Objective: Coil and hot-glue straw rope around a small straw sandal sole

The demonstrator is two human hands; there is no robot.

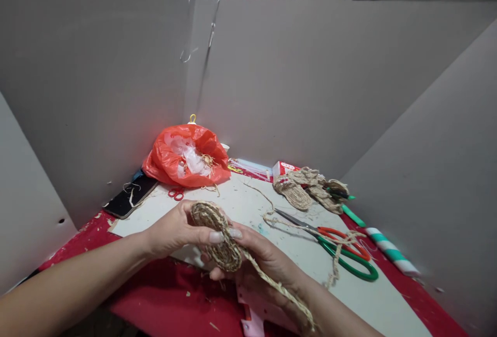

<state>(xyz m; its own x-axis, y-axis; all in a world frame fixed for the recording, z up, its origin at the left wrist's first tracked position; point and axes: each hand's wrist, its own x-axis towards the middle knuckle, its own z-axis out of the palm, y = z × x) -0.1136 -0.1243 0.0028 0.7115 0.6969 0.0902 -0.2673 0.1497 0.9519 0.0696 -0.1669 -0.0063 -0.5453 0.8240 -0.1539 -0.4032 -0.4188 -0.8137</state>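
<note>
Between my hands, above the near edge of the white board (240, 197), is a small coiled straw sole (212, 223), tilted toward me. My left hand (176, 228) grips its left side, thumb across the front face. My right hand (254, 246) pinches its lower right side with the thumb close to the left thumb. A braided straw cord (275, 286) trails from the coil down across my right wrist. The right fingers behind the coil are partly hidden. Scissors (345, 254) with orange and green handles lie to the right, with loose straw cord over them.
A red plastic bag (163, 158) with scraps stands at the back left, near a black phone (132, 197) and small red scissors (176, 193). Woven straw soles (297, 194) lie at the back right. A green-and-white striped roll (392, 251) rests by the right panel. Grey panels (272, 78) enclose the table.
</note>
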